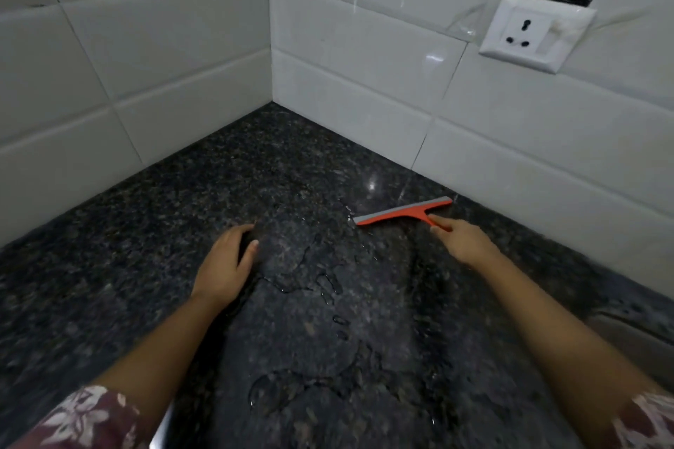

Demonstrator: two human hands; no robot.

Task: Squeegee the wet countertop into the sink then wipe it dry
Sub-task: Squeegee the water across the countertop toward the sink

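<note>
An orange squeegee with a grey blade lies on the dark speckled granite countertop, near the right wall. My right hand is shut on its short handle. My left hand rests flat on the counter to the left, fingers curved, holding nothing. Water puddles and streaks spread across the counter between and in front of my hands. A metal sink rim shows at the right edge.
White tiled walls meet in a corner behind the counter. A white wall socket sits on the right wall above the squeegee. A metal edge shows at the bottom left by my sleeve.
</note>
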